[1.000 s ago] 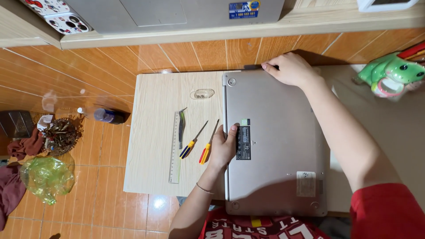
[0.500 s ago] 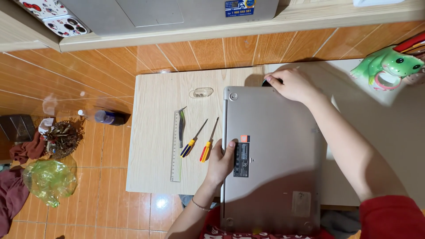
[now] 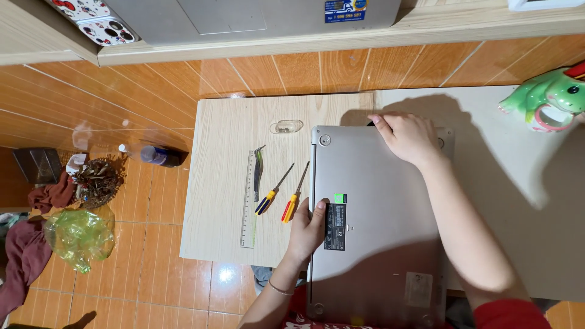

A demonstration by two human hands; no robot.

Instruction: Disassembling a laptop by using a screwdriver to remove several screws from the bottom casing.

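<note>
I have one view only, from the head camera, looking almost straight down from above the bench [image 3: 225, 183]. It sits fairly near: the laptop [image 3: 378, 244] fills the lower middle, the tiled floor [image 3: 140, 274] shows left, and a shelf [image 3: 341, 33] edges the top.

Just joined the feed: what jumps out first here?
A silver laptop lies underside up on the pale wooden board, the right hand at its far edge and the left hand at its left edge. Two screwdrivers and a ruler lie left of it. A green frog mug stands far right.
</note>
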